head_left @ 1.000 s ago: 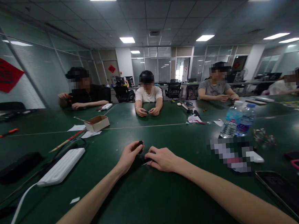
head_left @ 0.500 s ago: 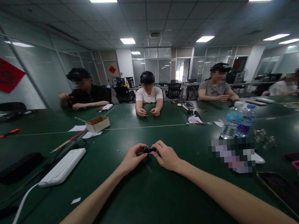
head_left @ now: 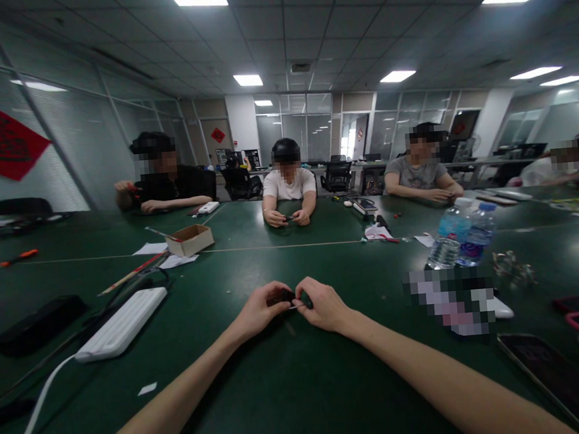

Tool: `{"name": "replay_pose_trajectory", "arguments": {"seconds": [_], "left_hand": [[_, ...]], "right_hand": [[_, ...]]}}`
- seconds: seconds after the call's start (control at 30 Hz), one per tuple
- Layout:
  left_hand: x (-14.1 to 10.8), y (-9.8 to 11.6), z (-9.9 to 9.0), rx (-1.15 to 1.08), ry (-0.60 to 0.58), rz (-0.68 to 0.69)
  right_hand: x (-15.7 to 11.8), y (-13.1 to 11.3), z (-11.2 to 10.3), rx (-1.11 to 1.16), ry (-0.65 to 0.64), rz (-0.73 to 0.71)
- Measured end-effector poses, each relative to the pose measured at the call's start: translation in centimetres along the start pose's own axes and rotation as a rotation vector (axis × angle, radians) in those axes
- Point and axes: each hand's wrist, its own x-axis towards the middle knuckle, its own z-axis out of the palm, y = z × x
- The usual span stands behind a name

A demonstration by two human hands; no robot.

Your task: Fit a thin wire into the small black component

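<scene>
Over the green table (head_left: 302,376), my two hands meet in front of me around a small black object (head_left: 288,296). Thumb and fingers of my left hand (head_left: 259,307) are closed on its left side. My right hand (head_left: 324,304) is curled, with thumb and fingertip pinched at the object's right end. A thin pale edge shows just below it, between the fingertips. Most of the object is hidden by the fingers, and its exact kind is too small to make out.
Left of my arms lie a white power strip (head_left: 122,324), a black case (head_left: 37,325) and an open cardboard box (head_left: 190,241). To the right stand water bottles (head_left: 444,241) near a phone (head_left: 547,370). Several people sit across the table, one person (head_left: 287,184) directly opposite.
My right fingers have curled more and drawn in over the black object's right end, so less of it shows. My left hand has barely moved.
</scene>
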Motion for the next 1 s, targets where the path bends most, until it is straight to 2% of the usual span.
{"name": "replay_pose_trajectory", "arguments": {"seconds": [0.27, 0.77, 1.0], "left_hand": [[0.04, -0.01, -0.06, 0.019, 0.004, 0.039], [-0.01, 0.02, -0.2, -0.017, 0.003, 0.057], [-0.16, 0.8, -0.01, 0.032, -0.086, 0.048]], "right_hand": [[0.02, 0.02, 0.31, 0.04, 0.033, -0.004], [0.06, -0.03, 0.04, 0.076, 0.011, -0.035], [-0.01, -0.01, -0.06, 0.075, -0.003, -0.017]]}}
